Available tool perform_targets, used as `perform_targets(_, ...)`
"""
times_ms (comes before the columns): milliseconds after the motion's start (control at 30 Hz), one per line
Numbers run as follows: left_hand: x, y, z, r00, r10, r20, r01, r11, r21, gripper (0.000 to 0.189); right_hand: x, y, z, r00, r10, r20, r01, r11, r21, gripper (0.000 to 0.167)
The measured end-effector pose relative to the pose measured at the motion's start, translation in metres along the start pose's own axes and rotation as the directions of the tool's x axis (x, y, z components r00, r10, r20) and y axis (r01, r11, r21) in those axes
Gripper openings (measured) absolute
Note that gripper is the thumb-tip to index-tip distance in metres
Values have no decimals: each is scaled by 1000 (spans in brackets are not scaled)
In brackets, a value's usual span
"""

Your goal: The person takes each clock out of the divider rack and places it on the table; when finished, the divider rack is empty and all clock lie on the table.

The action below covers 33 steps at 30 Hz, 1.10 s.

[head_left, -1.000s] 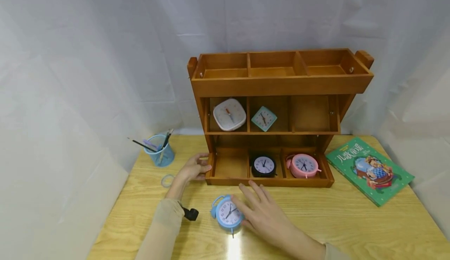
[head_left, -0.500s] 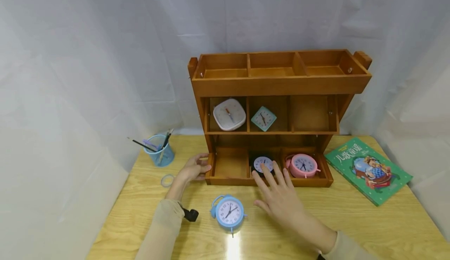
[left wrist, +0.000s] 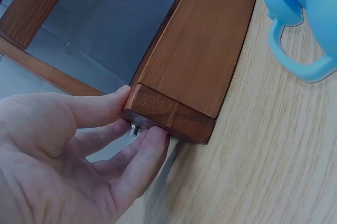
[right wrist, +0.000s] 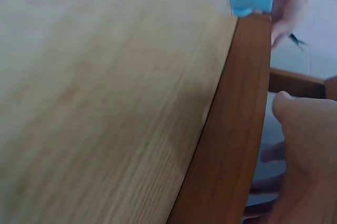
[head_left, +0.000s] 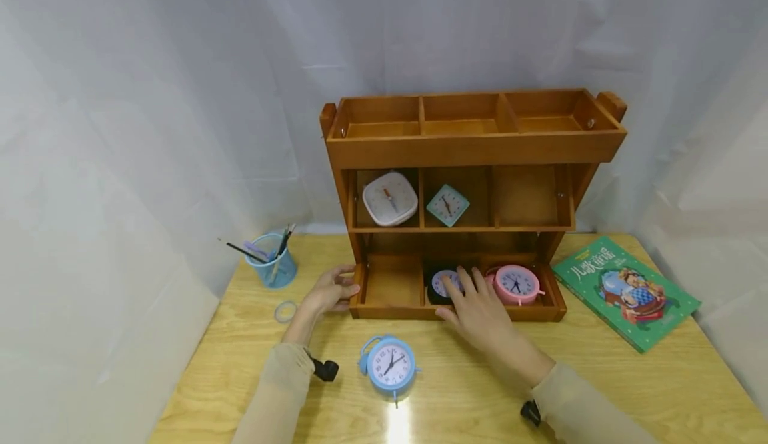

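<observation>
A three-tier wooden shelf (head_left: 384, 312) stands on the table. My left hand (head_left: 329, 292) grips its lower left corner; the left wrist view shows thumb and fingers (left wrist: 145, 155) on the end of the bottom tier. My right hand (head_left: 483, 311) reaches over the bottom tier's front board, its fingers extended over a black round clock (head_left: 440, 284) in the middle compartment, partly covering it. In the right wrist view, this hand's fingers (right wrist: 274, 182) are behind the front board. A pink alarm clock (head_left: 517, 283) sits in the right compartment. A blue alarm clock (head_left: 391, 364) lies face-up in front of the shelf.
The middle tier holds a white square clock (head_left: 390, 199) and a small mint-green clock (head_left: 447, 205). At left are a blue mesh pen cup (head_left: 276, 267) with pencils and a pale ring (head_left: 285, 311). A green picture book (head_left: 627, 294) lies at right.
My right hand has left the blue alarm clock and moved up and right to the black clock. My left hand has stayed on the shelf's corner.
</observation>
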State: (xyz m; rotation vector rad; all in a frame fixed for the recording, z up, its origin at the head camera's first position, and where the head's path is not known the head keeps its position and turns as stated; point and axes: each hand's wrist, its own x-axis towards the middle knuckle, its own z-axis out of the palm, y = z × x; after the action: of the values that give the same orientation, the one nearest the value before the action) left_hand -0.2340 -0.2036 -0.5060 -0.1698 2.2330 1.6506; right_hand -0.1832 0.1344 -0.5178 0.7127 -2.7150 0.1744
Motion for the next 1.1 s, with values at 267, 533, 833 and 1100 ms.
perform_targets(267, 0, -4, -3, 1000, 3, 4, -3, 1000, -10, 59, 20, 8, 11, 996, 66, 60, -70, 996, 55, 64)
perform_targets(533, 0, -4, -2, 1000, 8, 8, -8, 1000, 2, 59, 38, 7, 6, 957, 123, 264, -143, 988, 60, 73)
perform_targets(833, -3, -2, -1, 1000, 14, 4, -14, 1000, 4, 59, 47, 7, 4, 893, 182, 411, -275, 944, 181, 78)
perform_targets(1100, -1, -5, -1, 1000, 16, 5, -16, 1000, 1, 59, 50, 6, 1, 851, 257, 458, -405, 876, 261, 84)
